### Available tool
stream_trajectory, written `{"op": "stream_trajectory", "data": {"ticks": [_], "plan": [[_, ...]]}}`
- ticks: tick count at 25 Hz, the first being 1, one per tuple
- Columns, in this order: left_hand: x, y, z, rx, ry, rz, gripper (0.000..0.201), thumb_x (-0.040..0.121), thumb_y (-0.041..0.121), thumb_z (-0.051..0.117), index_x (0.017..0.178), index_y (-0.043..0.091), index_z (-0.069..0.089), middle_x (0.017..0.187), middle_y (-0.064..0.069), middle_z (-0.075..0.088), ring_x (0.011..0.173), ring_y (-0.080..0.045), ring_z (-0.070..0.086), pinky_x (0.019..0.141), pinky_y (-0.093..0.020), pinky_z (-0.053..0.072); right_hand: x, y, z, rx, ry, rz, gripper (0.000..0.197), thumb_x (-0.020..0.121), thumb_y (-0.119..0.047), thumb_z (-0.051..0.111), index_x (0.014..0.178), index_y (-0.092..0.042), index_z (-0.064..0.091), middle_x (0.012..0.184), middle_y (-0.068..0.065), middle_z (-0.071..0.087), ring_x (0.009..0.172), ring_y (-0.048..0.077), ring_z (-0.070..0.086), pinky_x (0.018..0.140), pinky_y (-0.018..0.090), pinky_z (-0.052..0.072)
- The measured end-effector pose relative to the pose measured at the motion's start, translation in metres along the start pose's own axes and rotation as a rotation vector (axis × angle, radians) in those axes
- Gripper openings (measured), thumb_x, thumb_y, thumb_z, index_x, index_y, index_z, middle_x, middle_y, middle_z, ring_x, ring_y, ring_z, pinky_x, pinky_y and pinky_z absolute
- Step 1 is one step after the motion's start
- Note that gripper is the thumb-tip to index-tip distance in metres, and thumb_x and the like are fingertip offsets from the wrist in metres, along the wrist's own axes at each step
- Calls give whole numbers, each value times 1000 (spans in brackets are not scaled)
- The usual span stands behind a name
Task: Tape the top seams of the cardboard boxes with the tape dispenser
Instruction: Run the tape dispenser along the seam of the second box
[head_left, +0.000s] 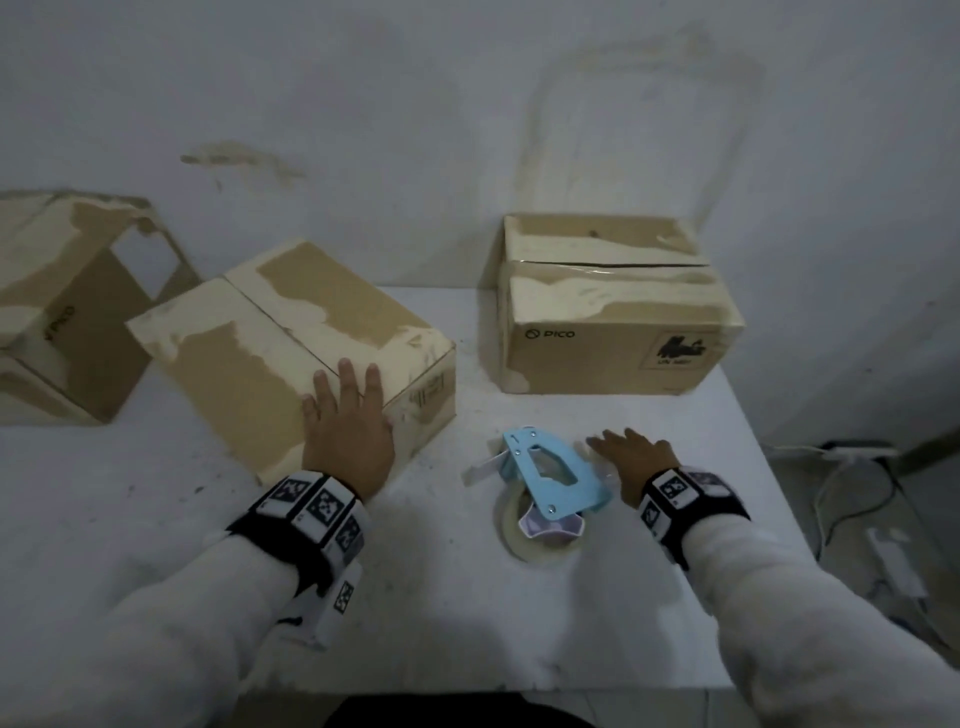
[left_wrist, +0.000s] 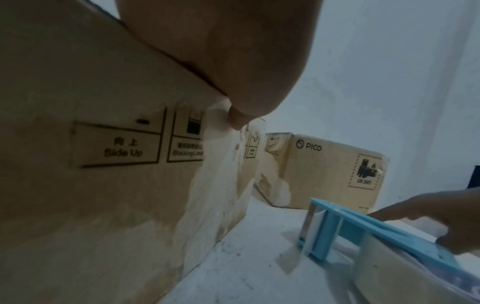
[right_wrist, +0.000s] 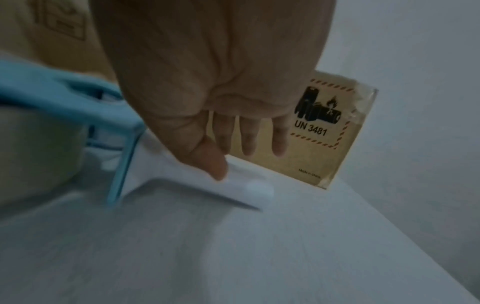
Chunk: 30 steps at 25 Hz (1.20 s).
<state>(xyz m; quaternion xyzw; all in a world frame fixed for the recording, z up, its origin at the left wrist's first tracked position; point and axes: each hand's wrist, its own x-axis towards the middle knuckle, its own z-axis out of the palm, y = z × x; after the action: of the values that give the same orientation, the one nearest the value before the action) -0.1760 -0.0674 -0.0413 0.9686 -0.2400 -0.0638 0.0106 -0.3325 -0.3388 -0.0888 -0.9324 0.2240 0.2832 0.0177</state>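
Note:
A closed cardboard box (head_left: 291, 343) lies at an angle in the middle of the white table (head_left: 156, 493); its top seam is bare. My left hand (head_left: 345, 415) rests flat on its near corner, fingers straight; the left wrist view shows the palm (left_wrist: 221, 61) on the box's top edge. The blue tape dispenser (head_left: 550, 473) lies on its side with its tape roll (head_left: 519, 535) toward me. My right hand (head_left: 623, 452) hovers beside it, fingers straight. In the right wrist view the thumb (right_wrist: 215, 162) touches the dispenser's white handle (right_wrist: 192, 179) without gripping it.
A second box (head_left: 613, 317), printed PICO, stands at the back right with clear tape along its top seam. A third box (head_left: 62, 312) with open flaps sits at the far left. The table's right edge (head_left: 769, 467) is close, with cables on the floor beyond.

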Motion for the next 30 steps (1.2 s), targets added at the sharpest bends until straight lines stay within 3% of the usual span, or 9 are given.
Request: {"op": "stream_trajectory", "data": {"ticks": [3,6,10,15,18,21,23,27,30], "plan": [[-3,4,-10,-21,-99,56,70,93,28,41,150,14,2,158,-15,-7,144,-40,-2,117,-50,11,6,-8,12,-31,16,-92,61,85,-23,57,140,-28,30,143,3,41,135,25,32,109,47,24],[4,-24,-31,129,-256,212,88,85,46,51,150,23,-3,159,-7,-12,146,-32,-4,116,-46,18,12,-11,13,26,20,-103,46,87,-19,50,132,-21,38,134,5,47,128,25,41,112,48,18],[1,-52,-26,265,-290,267,89,72,74,6,147,32,-18,156,1,-25,146,-24,-15,114,-57,10,9,-14,12,213,39,-150,36,86,-15,51,120,-17,41,130,8,50,123,26,44,106,44,25],[14,-38,-17,121,-189,143,70,94,57,27,147,36,-13,157,5,-21,146,-24,-13,113,-61,8,-5,-29,-27,903,54,-337,42,70,-15,62,107,-23,45,113,8,58,107,31,54,94,45,45],[18,-29,-20,52,-225,100,68,95,56,27,149,34,-8,158,3,-18,147,-25,-12,112,-61,7,-27,-59,-75,1212,96,-435,32,57,-17,57,89,-13,55,84,2,56,78,17,52,73,23,45],[13,-35,-53,-379,-251,53,55,98,48,32,145,20,31,158,-5,18,144,-25,19,112,-48,25,-43,-91,-117,1381,128,-557,30,60,-21,70,83,-8,55,64,2,53,57,14,51,55,28,43],[17,-53,-86,-1005,-209,-147,54,97,50,34,123,9,56,134,-14,55,122,-31,53,88,-36,46,-43,-114,-140,1452,188,-640,24,68,-21,70,76,-6,53,53,3,49,45,15,45,46,28,38],[30,-94,-117,-1686,-480,-334,87,81,75,33,123,0,47,122,-23,60,103,-35,65,83,-40,52,-35,-162,-168,1447,254,-712,18,72,-23,70,70,-12,56,46,1,47,43,18,41,44,29,35],[38,-116,-117,-1853,-630,-320,85,84,67,43,127,-6,46,114,-22,66,95,-30,69,80,-35,55,-25,-195,-178,1429,275,-722,16,77,-18,71,68,-16,58,46,-2,46,44,16,41,45,30,33]]}}
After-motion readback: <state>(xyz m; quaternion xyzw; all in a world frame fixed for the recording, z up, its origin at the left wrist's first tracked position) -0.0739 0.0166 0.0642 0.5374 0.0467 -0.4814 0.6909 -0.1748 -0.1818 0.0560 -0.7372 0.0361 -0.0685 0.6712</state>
